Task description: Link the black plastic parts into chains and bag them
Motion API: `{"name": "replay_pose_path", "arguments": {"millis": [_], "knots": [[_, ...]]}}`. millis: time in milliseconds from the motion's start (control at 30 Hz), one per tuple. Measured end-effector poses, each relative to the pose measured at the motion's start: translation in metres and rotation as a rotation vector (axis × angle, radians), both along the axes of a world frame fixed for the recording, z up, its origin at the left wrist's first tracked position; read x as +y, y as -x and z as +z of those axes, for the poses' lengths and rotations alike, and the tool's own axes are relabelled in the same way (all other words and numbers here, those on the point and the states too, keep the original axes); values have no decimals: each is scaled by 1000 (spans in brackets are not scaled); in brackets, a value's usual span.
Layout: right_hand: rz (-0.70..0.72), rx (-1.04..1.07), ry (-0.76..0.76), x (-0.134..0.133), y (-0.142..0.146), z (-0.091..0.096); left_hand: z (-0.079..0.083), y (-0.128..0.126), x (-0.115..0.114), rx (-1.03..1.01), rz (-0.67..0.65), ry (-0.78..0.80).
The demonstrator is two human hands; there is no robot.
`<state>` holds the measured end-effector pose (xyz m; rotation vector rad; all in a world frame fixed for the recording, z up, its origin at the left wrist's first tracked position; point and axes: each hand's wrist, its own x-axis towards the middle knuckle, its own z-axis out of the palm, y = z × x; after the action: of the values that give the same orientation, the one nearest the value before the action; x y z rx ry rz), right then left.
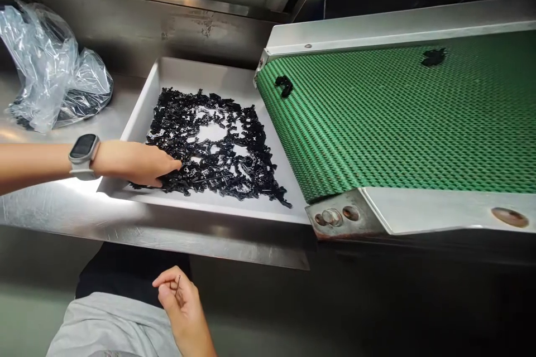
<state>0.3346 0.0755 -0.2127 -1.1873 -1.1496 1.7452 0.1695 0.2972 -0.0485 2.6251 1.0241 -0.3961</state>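
The left hand (134,163), smartwatch (84,149) on its wrist, lies open, fingers loosely together, touching a heap of small black plastic parts (234,173) in a shallow steel tray (188,78). The right hand (180,297), below the tabletop (50,212) edge, pinches a thin dark sliver (178,284) (too small to identify). Two black pieces (433,57) lie on a green conveyor belt (377,122); a clear plastic bag (50,72) sits left of the tray.

No text, label, brand, number or sign can be read anywhere in this view; the smartwatch (84,148) at the left of the frame has a dark, unreadable screen.
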Motion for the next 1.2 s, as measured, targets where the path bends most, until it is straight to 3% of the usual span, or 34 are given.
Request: {"name": "replay_pose_path", "arguments": {"millis": [133, 267, 533, 733, 900, 1033, 1200], "knots": [[17, -9, 8, -1, 2, 2, 6, -3, -4, 144, -39, -20], [14, -30, 10, -3, 2, 1, 11, 7, 2, 65, 29, 5], [43, -37, 3, 1, 4, 4, -3, 27, 3, -179, 64, -13], [70, -53, -4, 1, 9, 5, -15, 22, 5, -187, 53, 77], [59, -62, 1, -1, 10, 6, -23, 26, 8, -144, 75, 8], [51, -63, -3, -2, 8, 8, -16, 27, 7, -158, 99, 9], [31, -73, -41, 0, 4, 14, 5, 32, -3, -345, 217, -3]]}}
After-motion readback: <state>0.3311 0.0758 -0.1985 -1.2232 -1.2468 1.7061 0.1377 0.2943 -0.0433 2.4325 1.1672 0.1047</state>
